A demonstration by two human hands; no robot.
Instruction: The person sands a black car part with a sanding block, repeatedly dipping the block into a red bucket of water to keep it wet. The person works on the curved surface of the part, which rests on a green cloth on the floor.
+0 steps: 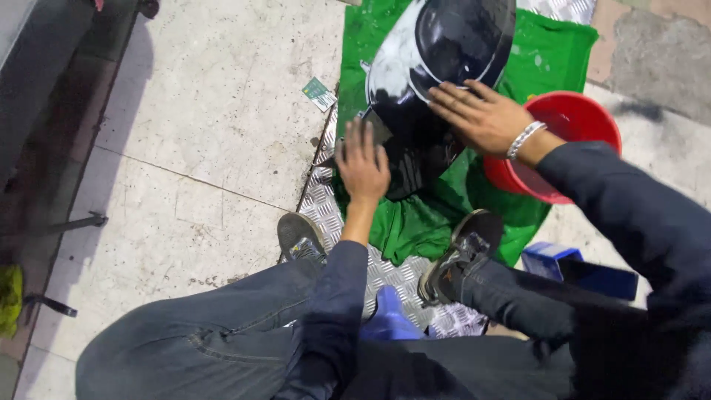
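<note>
Bare tiled floor (215, 96) lies open toward its left edge. A red bucket (574, 122) (contents hidden) sits just beside my right hand (481, 115). The black helmet (433, 67) rests on green cloth (552, 55); both hands, left hand (361, 164) too, press flat on it, fingers spread, gripping nothing.

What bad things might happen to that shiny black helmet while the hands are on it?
1. The helmet is round and soapy white in places; both the left hand and right hand lie flat on it rather than gripping, so it may slip or roll off the green cloth.
2. The red bucket sits right by the right arm; an elbow bump could tip it.
</note>
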